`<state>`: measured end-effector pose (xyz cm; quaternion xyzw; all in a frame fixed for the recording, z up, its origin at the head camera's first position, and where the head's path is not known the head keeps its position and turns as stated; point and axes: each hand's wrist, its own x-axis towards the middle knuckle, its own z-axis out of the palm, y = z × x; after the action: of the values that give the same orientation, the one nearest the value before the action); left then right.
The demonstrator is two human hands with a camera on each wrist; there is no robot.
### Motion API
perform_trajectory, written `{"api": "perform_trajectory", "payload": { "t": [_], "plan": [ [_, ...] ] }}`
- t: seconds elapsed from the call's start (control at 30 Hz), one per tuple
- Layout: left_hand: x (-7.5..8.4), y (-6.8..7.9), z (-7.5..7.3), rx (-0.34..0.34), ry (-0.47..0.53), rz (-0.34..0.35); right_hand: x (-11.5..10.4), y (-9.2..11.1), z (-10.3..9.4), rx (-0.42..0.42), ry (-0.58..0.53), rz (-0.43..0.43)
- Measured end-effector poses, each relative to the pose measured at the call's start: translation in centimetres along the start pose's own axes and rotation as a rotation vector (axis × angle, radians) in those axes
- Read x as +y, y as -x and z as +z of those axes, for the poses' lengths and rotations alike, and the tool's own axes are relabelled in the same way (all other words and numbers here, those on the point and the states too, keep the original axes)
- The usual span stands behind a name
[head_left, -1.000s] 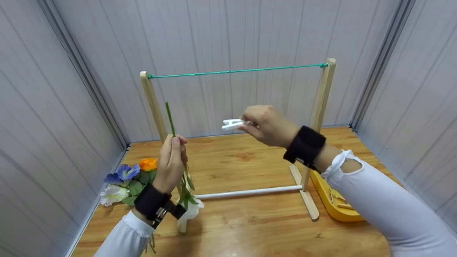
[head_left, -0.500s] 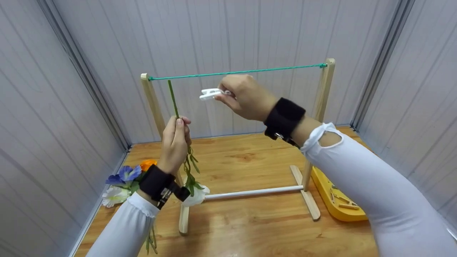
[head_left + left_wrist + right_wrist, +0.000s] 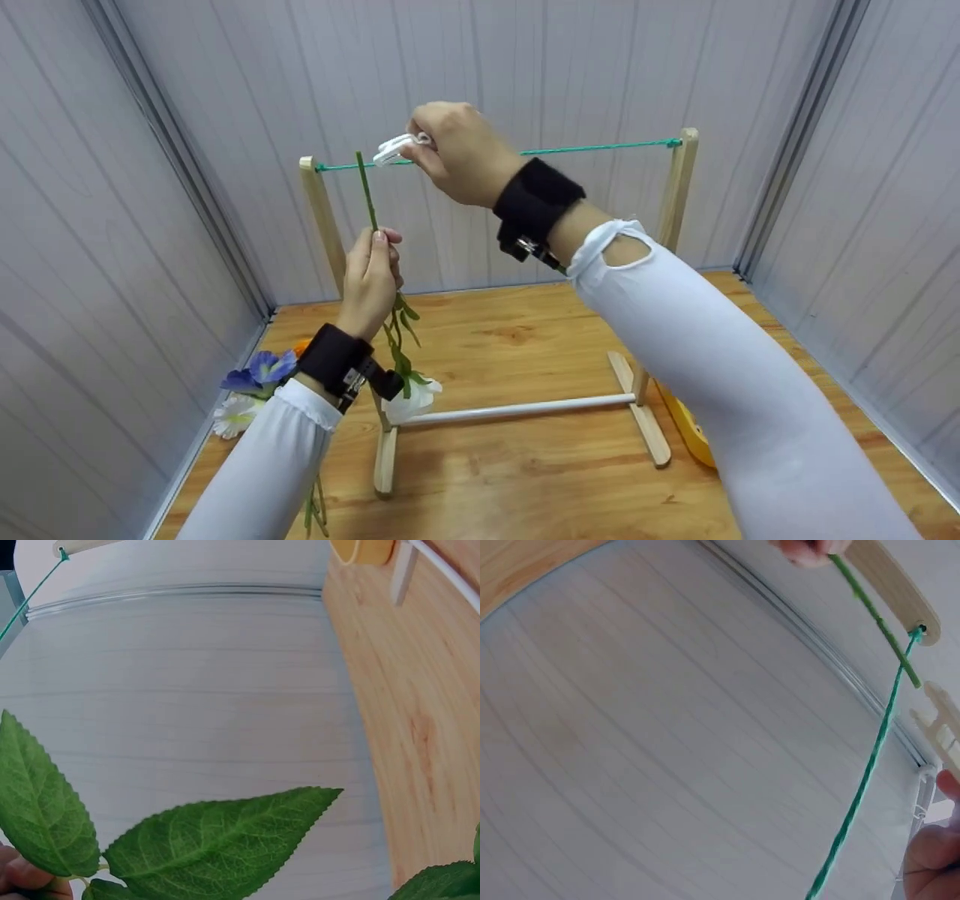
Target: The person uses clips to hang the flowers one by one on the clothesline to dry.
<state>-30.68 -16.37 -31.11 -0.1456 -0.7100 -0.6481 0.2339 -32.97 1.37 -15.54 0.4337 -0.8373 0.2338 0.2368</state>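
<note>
- Enclosed by pale panelled walls point(image 3: 600, 67) with metal strips in the corners, above a wood-grain desk point(image 3: 525, 480).
- Facing a wooden stand point(image 3: 681, 199) on the desk, with a green cord point(image 3: 600, 148) strung between the tops of its two posts and a white rod point(image 3: 517, 409) joining them low down.
- Pinching a flower stem point(image 3: 367, 191) between the thumb and fingers of the left hand point(image 3: 367, 281), with the other fingers curled in.
- Pointing the stem upward, tip crossing in front of the cord near the left post; cannot tell whether touching it.
- Letting narrow leaves and a white bloom point(image 3: 411, 403) hang upside down below the left hand, near the left end of the rod.
- Gripping a white clothespin point(image 3: 394, 148) by its back end between the thumb and bent fingers of the right hand point(image 3: 461, 154), up at cord height.
- Aiming the front of the clothespin left, just beside the stem tip, and apart from the cord in the right wrist view.
- Wearing black straps point(image 3: 538, 196) on both wrists and white sleeves point(image 3: 720, 360).
- Tucked partly behind the left sleeve: blue flower point(image 3: 266, 367), white flower point(image 3: 236, 415) and a bit of orange.
- Half covered by the right sleeve, near the right foot of the stand: yellow tray point(image 3: 686, 425).
</note>
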Motion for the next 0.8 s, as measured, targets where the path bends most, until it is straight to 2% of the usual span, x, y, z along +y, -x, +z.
{"api": "perform_trajectory", "payload": {
  "t": [0.23, 0.47, 0.6, 0.8],
  "plan": [
    [-0.1, -0.3, -0.1, 0.01, -0.02, -0.012, -0.6, -2.1, 0.8, -0.068, -0.043, 0.115],
    [0.2, -0.4, 0.1, 0.006, -0.017, -0.003, -0.5, -3.1, 0.9, -0.123, -0.062, 0.193],
    [0.1, -0.3, 0.2, -0.003, -0.02, -0.012, -0.3, -3.1, 0.9, -0.132, -0.095, 0.218],
    [0.1, -0.2, 0.2, -0.005, -0.022, -0.019, 0.0, -3.0, 1.1, -0.147, -0.123, 0.211]
  ]
}}
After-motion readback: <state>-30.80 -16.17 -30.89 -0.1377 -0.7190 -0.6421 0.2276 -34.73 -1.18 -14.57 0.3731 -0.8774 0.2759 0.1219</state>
